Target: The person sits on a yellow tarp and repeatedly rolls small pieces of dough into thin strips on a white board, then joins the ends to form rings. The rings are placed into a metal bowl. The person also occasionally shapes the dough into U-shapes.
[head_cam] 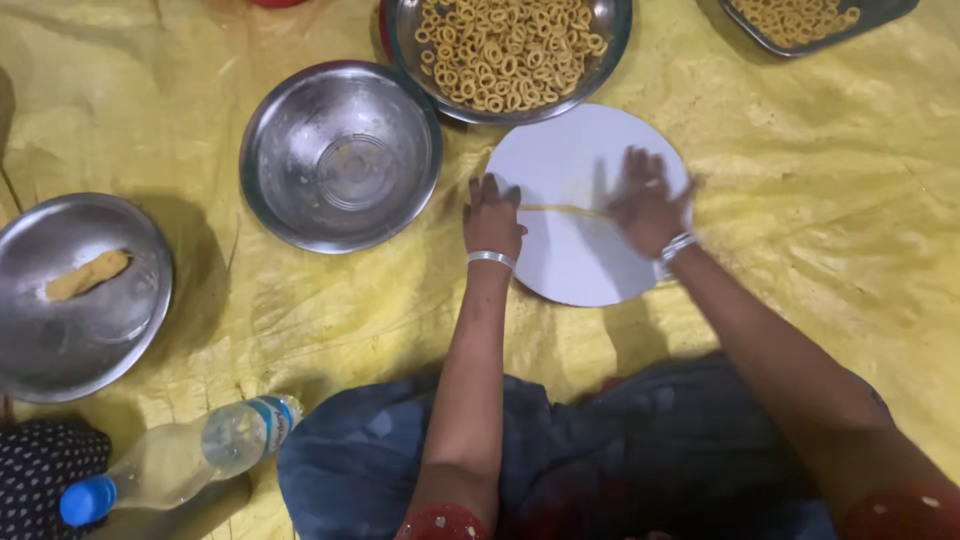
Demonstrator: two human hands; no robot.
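Both hands lie flat on the white round board (580, 250) at centre frame: left hand (492, 218) and blurred right hand (648, 205), fingers spread open, press a thin yellow dough strand (565, 209) between them, below the bowl of rings (510, 45).

White round board (575, 255) at 12 o'clock; yellow sheet (300, 300); silver bowl (340, 155) at 10; blue bottle cap (85, 500) at 8.
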